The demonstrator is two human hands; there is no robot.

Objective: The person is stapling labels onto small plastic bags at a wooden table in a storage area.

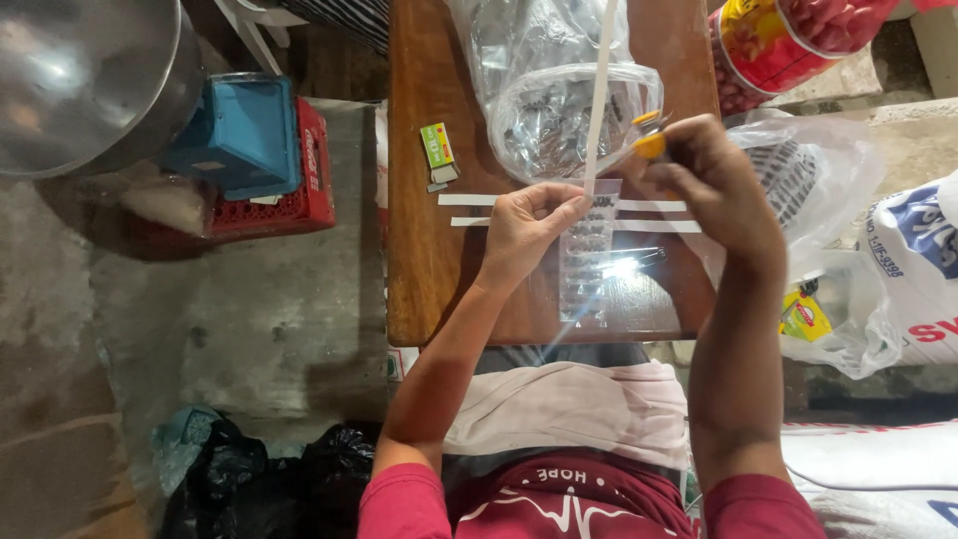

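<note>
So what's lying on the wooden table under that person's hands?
On the wooden table, under the left hand and right hand, lie two white strips and a small clear packet of dark pieces. The hands cover the strips' middles, so those cannot be seen.

Left hand (529,225) pinching the lower end of a long white paper strip (600,100) rising upright over the brown wooden tabletop (424,269), right hand (714,185) closed around a small yellow-handled tool (649,135) just beside that strip. Beneath the hands, two more white strips (469,200) lying flat and crosswise, a small clear plastic packet (589,269) of dark pieces, and a bigger clear plastic bag (559,120) further back. Near the left edge, a small green box (436,146); off the tabletop, a blue box (239,130) on a red crate (299,205).
</note>
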